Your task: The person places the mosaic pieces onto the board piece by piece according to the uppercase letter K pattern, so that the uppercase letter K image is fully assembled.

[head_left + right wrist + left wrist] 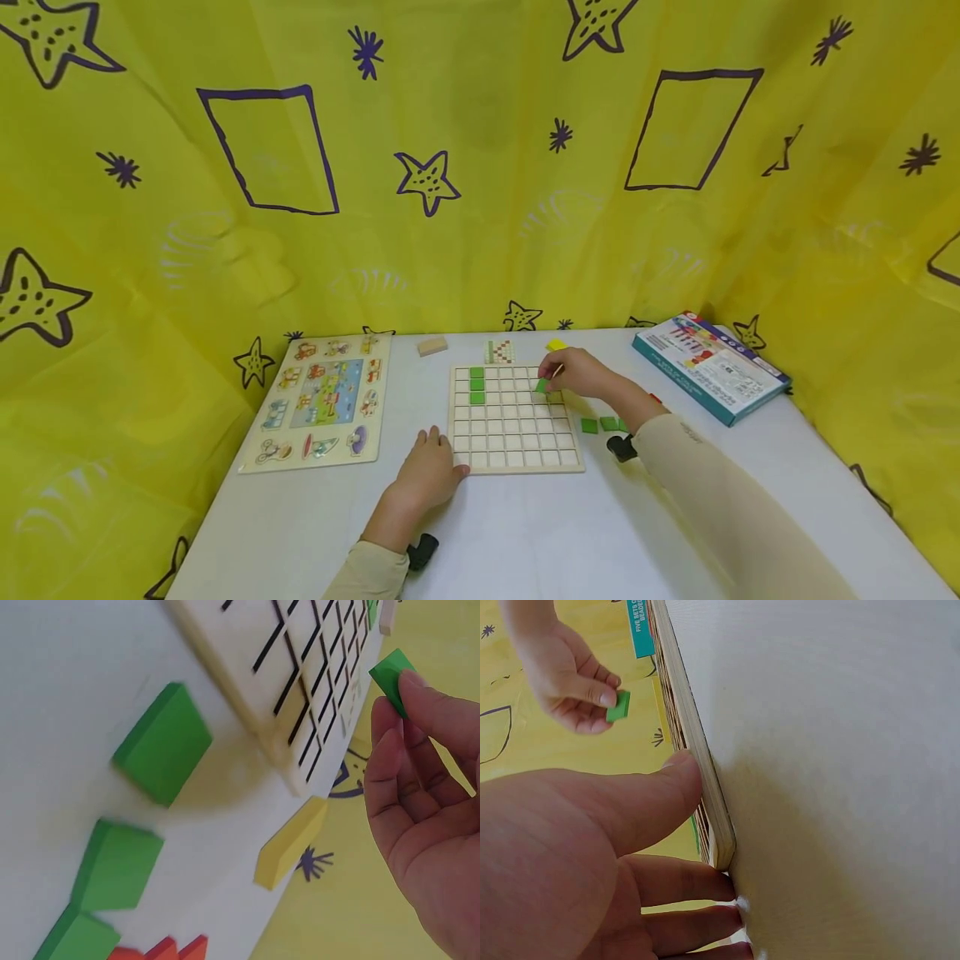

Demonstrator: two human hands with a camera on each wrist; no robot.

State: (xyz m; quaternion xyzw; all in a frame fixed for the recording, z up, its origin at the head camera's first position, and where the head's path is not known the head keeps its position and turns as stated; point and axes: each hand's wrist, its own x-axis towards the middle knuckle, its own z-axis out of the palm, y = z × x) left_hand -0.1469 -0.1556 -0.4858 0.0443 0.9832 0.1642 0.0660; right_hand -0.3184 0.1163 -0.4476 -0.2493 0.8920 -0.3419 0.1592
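You are working at a white table [510, 533] whose surface is smooth and matte, backed by a yellow curtain [480, 108] of softly creased cloth, printed with dark stars, bursts and four-sided outlines. One square grid board [520, 437] of pale wood, its cells parted by dark grooves, lies flat in front of you.

Your right hand [581, 373] pinches one flat green tile [388, 675] between thumb and fingertips, holding it above the far right part of the board. Your left hand [427, 471] rests at the near left corner, thumb against the wooden rim and fingers nearly straight, spread slightly apart, touching without gripping.

Three green squares [477, 385] stand in a column in the board's far left part. Three loose green tiles [161, 746] lie on the table to its right, with at least three red pieces [160, 949] close by. One yellow piece [291, 844] lies beyond the far right corner.

Past the far edge you have one small pattern card [499, 352] and one plain wooden block [432, 345]. One flat picture puzzle [341, 433] lies to the left; one teal-sided printed box [712, 367] lies to the right.
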